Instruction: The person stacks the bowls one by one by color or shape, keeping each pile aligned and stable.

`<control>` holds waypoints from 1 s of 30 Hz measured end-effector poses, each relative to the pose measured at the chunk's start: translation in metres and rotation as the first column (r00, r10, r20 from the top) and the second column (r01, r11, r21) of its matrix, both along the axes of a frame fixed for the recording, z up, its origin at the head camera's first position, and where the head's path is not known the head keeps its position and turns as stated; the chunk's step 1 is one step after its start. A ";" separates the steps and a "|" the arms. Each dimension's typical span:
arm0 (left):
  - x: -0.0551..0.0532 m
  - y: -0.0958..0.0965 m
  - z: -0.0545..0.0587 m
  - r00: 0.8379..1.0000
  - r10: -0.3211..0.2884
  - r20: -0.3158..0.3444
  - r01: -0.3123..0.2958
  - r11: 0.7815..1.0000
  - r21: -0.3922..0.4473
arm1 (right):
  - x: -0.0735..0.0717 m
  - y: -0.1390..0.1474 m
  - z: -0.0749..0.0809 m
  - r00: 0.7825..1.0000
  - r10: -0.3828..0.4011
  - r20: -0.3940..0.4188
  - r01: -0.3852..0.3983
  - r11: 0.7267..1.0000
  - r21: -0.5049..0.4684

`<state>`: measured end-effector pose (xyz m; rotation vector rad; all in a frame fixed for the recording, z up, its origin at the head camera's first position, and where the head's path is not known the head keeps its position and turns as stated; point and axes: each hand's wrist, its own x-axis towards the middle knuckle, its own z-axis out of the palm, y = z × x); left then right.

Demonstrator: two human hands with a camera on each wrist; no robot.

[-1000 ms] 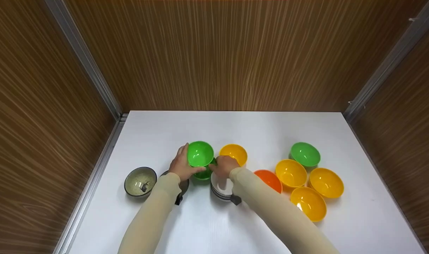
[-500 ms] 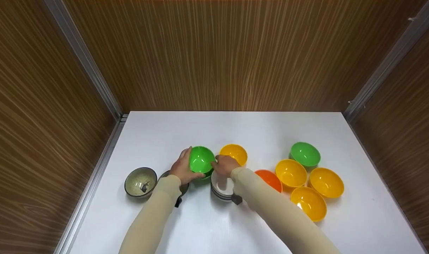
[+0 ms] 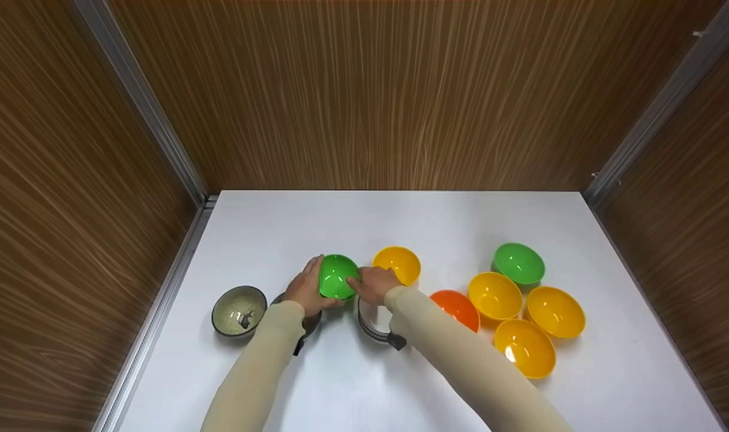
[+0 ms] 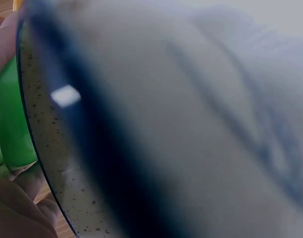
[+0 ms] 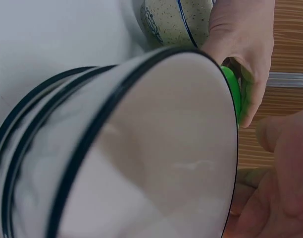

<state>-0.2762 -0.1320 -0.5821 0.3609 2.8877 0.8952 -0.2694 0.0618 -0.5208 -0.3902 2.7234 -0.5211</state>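
My left hand (image 3: 307,290) grips a green bowl (image 3: 335,270) from its left side, fingers behind and thumb along the front. A second green bowl, seen in the earlier frames, is now hidden under it. My right hand (image 3: 375,285) holds the right rim, fingertips reaching over the inside edge. In the left wrist view a green bowl (image 4: 14,124) shows behind a blurred speckled bowl (image 4: 47,129). A big white bowl (image 5: 176,134) with a dark rim covers much of the right wrist view; my left hand (image 5: 245,44) and a strip of green bowl (image 5: 232,89) appear beyond it.
Below my right hand stands a stack of white bowls (image 3: 373,318). A yellow bowl (image 3: 396,259) sits just behind that hand. To the left are a grey-speckled bowl (image 3: 235,306) and a partly hidden dark-rimmed bowl (image 3: 311,323). Orange (image 3: 457,309), yellow (image 3: 523,348) and green (image 3: 519,264) bowls stand right.
My left hand has lowered the upper green bowl onto the lower one, which has dropped from sight. My right hand has shifted slightly left, its fingertips now over the upper bowl's rim.
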 end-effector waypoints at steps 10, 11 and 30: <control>0.004 -0.002 -0.007 1.000 0.009 0.019 -0.007 0.997 -0.079 | 0.000 0.001 -0.005 1.000 0.003 -0.023 -0.003 1.000 0.018; 0.004 -0.002 -0.007 1.000 0.007 0.020 -0.005 0.997 -0.083 | 0.000 0.001 -0.005 1.000 0.002 -0.022 -0.002 1.000 0.015; 0.002 0.004 -0.004 0.999 0.042 0.031 -0.041 0.999 -0.030 | 0.000 0.002 -0.005 1.000 0.001 -0.029 -0.001 1.000 -0.016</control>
